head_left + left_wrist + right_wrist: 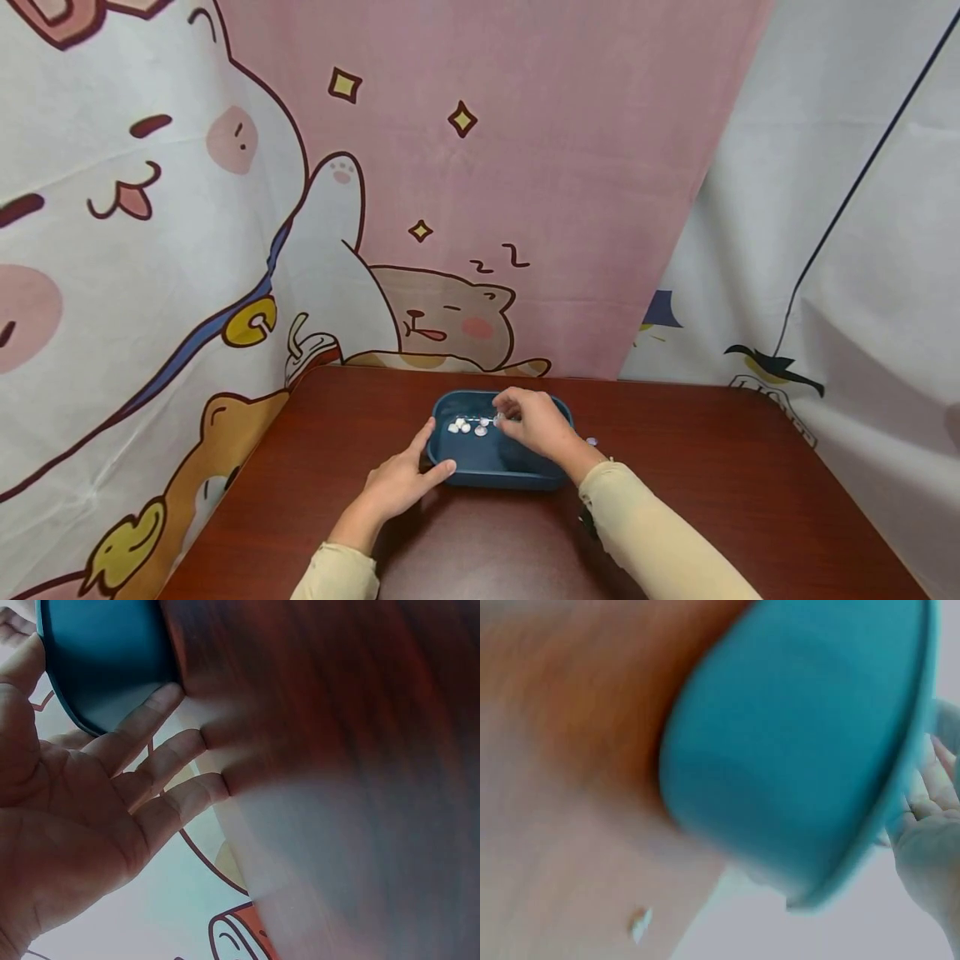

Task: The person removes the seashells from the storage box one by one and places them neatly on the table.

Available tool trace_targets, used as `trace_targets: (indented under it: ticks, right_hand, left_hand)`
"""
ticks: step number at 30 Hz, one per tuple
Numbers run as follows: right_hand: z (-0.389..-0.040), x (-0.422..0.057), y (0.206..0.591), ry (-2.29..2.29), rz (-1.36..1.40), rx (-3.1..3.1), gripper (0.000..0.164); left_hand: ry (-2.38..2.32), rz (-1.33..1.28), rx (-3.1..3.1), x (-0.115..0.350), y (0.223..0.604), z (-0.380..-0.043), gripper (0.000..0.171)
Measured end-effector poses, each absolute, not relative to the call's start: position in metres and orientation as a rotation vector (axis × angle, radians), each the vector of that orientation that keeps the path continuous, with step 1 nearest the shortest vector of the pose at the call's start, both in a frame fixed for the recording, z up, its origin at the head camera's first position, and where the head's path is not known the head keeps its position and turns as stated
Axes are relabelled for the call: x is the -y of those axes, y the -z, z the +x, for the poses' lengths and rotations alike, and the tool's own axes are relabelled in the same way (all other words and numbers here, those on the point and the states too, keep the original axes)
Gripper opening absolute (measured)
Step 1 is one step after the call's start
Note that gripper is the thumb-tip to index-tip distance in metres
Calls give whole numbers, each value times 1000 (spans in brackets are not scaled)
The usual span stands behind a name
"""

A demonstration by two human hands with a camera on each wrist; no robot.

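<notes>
Tray (487,457): blue; supported by the tabletop (697,500).
White pieces (453,428): small, clustered inside the tray, toward its far left part.
Left hand (400,482): held with fingers spread wide, thumb and fingertips placed at the tray's left near corner.
Right hand (536,421): poised over the tray's far right part, fingers bent narrow; whether a piece is pinched cannot be told, the fingertips being small and partly hidden.
Stray piece (592,441): seen on the tabletop, just right of the tray.
</notes>
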State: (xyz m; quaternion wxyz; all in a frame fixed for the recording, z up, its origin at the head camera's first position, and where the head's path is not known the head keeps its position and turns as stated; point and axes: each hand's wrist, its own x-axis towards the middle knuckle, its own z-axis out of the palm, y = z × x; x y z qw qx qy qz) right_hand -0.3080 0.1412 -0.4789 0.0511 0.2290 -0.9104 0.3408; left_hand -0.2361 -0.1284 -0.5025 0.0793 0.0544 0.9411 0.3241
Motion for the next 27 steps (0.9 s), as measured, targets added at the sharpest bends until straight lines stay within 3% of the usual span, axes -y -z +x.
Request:
trace_targets:
  ticks: [13, 27]
  right_hand:
    - [-307, -240, 477, -1027, 353, 2620, 31]
    - [-308, -272, 514, -940, 250, 2690, 31]
  left_hand:
    - [-955, 158, -2834, 128, 502, -235, 91]
    - [-962, 164, -2828, 128, 503, -236, 91]
